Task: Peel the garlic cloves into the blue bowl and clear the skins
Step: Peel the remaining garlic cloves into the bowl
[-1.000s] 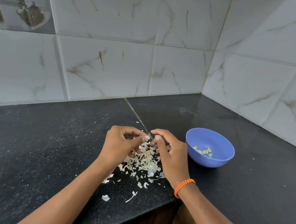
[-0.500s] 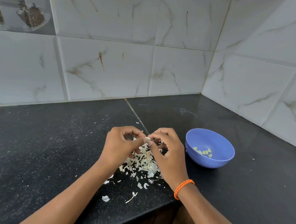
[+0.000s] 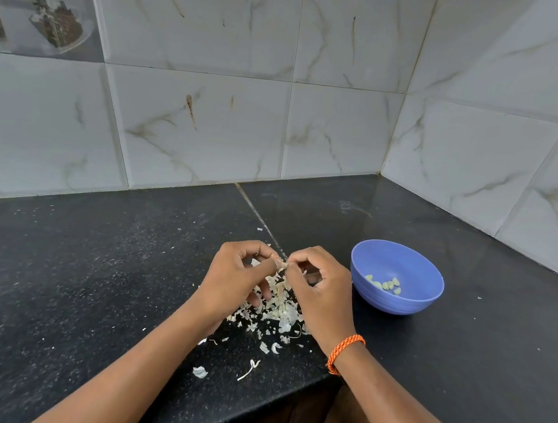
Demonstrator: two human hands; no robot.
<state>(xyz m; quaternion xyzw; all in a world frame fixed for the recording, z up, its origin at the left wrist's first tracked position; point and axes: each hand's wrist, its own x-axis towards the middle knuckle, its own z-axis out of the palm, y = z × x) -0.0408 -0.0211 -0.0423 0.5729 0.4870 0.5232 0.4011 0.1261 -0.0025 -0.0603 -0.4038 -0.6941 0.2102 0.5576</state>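
My left hand (image 3: 234, 280) and my right hand (image 3: 319, 293) meet above the counter and pinch one small garlic clove (image 3: 280, 264) between thumbs and fingertips. The clove is mostly hidden by my fingers. Under the hands lies a pile of pale garlic skins (image 3: 277, 309). The blue bowl (image 3: 395, 301) stands just right of my right hand, with several peeled cloves (image 3: 385, 284) on its bottom.
The black speckled counter (image 3: 91, 277) fills a corner between two marble-tiled walls (image 3: 211, 118). Its front edge runs below the skins, where a few stray skin bits (image 3: 200, 372) lie. An orange cord bracelet (image 3: 342, 352) circles my right wrist.
Both hands stay together on the clove. The right hand's fingers have shifted slightly as they work at it. The bowl and skin pile have not moved.
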